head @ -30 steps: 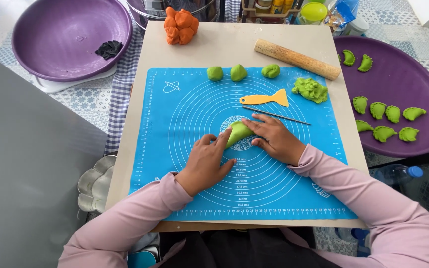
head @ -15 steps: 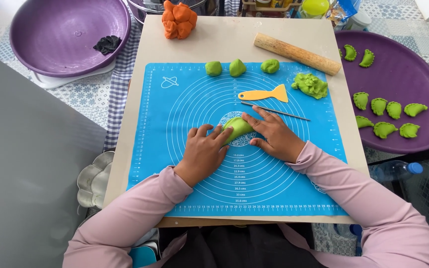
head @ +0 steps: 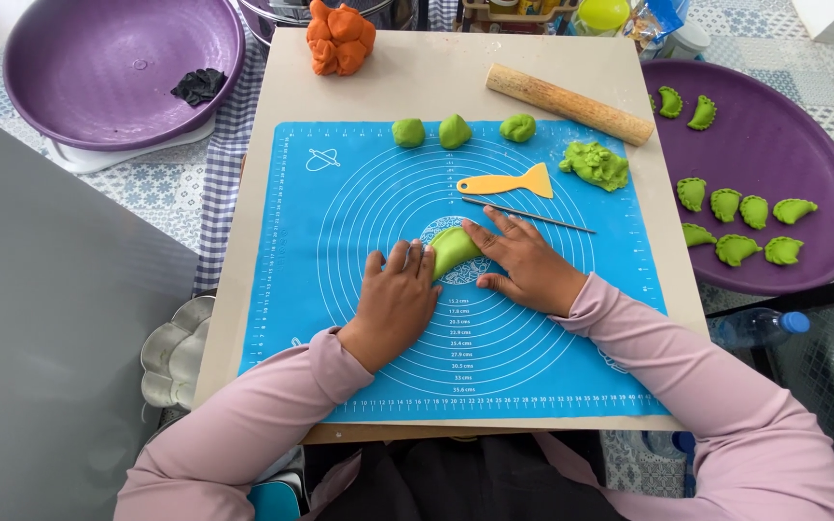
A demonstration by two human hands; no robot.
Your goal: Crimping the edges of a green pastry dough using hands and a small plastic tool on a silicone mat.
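Green dough crescent (head: 453, 249) lies at the centre of the blue mat (head: 340, 241), right on the ringed markings. Left hand (head: 396, 301) lies flat on the mat, fingers together, fingertips touching the crescent's lower left edge. Right hand (head: 525, 262) comes in from the other side, fingers slightly fanned, tips pressing the crescent's right edge, so the piece sits pinned between both hands. Just beyond the right hand, a thin metal stick (head: 529, 214) lies on the mat, and past it an orange scraper (head: 509, 182). Three green dough balls (head: 455, 131) line the mat's far edge, with a rough green lump (head: 596, 164) beside them. A wooden rolling pin (head: 569, 103) and an orange dough mass (head: 339, 37) rest on the beige surface (head: 243, 289). To the right, a purple tray (head: 784, 145) carries finished green dumplings (head: 740, 208).
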